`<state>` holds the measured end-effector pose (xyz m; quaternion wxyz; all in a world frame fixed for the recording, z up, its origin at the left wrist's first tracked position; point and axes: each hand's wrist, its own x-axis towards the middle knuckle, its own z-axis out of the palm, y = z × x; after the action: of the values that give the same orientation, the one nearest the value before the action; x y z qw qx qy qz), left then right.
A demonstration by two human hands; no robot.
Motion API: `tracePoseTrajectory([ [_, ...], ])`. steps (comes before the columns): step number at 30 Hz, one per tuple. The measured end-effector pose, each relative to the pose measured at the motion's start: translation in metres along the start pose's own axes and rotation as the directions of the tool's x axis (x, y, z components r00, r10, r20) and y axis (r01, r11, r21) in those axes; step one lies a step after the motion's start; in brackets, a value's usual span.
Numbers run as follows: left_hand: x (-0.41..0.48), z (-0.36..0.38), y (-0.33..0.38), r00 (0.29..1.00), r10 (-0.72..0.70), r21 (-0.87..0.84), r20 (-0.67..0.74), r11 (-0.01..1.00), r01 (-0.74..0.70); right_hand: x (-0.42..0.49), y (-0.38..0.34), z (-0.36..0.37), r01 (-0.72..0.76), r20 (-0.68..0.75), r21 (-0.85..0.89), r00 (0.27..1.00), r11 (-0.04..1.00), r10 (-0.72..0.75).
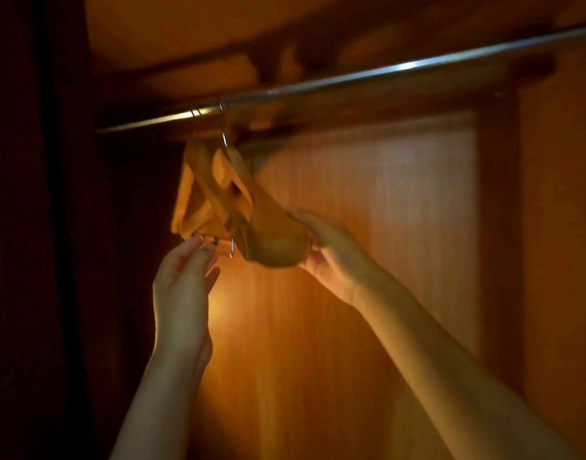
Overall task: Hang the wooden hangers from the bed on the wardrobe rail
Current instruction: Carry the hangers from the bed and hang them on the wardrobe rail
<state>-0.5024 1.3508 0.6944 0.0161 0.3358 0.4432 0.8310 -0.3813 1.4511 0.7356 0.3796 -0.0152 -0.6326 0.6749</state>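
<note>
Under the wardrobe rail (pixel 351 79), hooking stage: right hand (pixel 331 250) grasping a wooden hanger (pixel 271 240), left hand (pixel 182 277) released beside it; next, probably letting go cleanly.

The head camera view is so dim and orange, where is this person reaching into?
Most likely the inside of a wooden wardrobe. A metal rail runs across the top, wooden hangers hang from it by wire hooks, and wood-grain panelling forms the back wall. Both hands reach up to the hangers.
</note>
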Motion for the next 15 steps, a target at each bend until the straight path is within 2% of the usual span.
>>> tracePoseTrajectory([
  [3,-0.028,-0.012,-0.031,0.992,-0.083,0.065,0.099,0.995,0.077,-0.037,0.026,-0.033,-0.020,-0.134,-0.034,0.991,0.999,0.015],
  [5,-0.049,-0.017,-0.054,0.967,-0.173,0.129,0.187,0.980,0.150,-0.066,0.055,-0.060,-0.132,-0.223,-0.113,0.969,0.985,0.104],
  [7,-0.074,-0.025,-0.078,0.927,-0.285,0.190,0.245,0.951,0.242,-0.101,0.095,-0.084,-0.295,-0.330,-0.183,0.917,0.938,0.224],
  [10,-0.118,-0.042,-0.113,0.824,-0.464,0.259,0.325,0.882,0.395,-0.160,0.166,-0.114,-0.542,-0.466,-0.238,0.792,0.806,0.395],
  [12,-0.151,-0.058,-0.134,0.746,-0.570,0.309,0.344,0.819,0.484,-0.209,0.214,-0.126,-0.667,-0.553,-0.175,0.675,0.724,0.488],
  [15,-0.202,-0.085,-0.172,0.629,-0.725,0.405,0.280,0.683,0.608,-0.286,0.275,-0.130,-0.787,-0.620,-0.027,0.497,0.616,0.608],
])
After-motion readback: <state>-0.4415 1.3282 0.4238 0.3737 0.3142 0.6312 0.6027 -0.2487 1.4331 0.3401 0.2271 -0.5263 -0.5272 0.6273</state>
